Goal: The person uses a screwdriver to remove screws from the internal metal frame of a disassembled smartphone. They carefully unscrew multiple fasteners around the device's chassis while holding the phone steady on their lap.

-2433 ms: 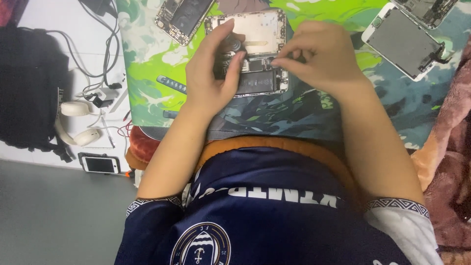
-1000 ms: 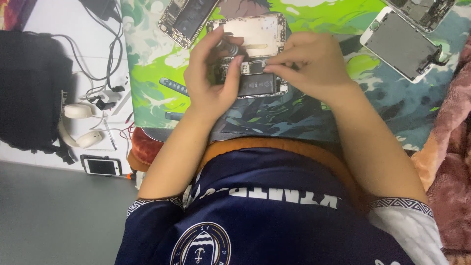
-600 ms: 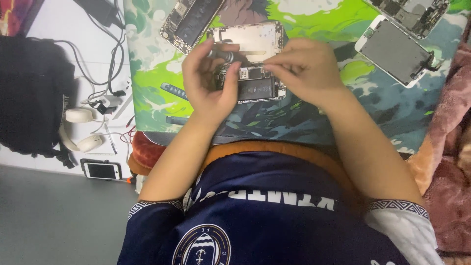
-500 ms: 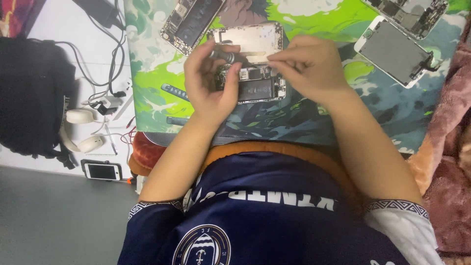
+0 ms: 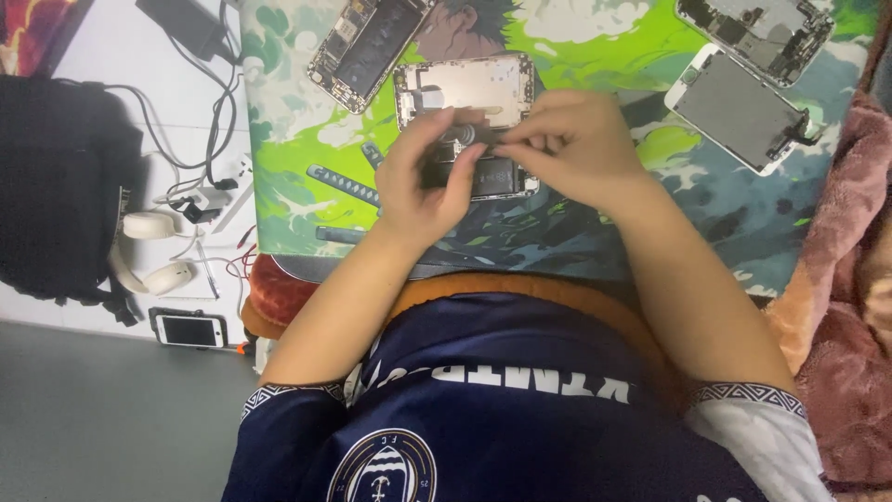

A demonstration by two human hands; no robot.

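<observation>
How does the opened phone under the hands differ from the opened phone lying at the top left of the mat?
The opened phone under the hands is partly covered by the left hand and right hand; the opened phone at the top left lies untouched. The first sits roughly square to the mat, the second at a slant. The first shows a pale inner shell, the second mostly dark parts. Both lie open, insides up.

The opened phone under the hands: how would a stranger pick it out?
Start at the green illustrated mat; the opened phone lies at its top centre, partly under the left hand and right hand. Unlike the other dismantled phones nearby, it alone is being handled.
</observation>
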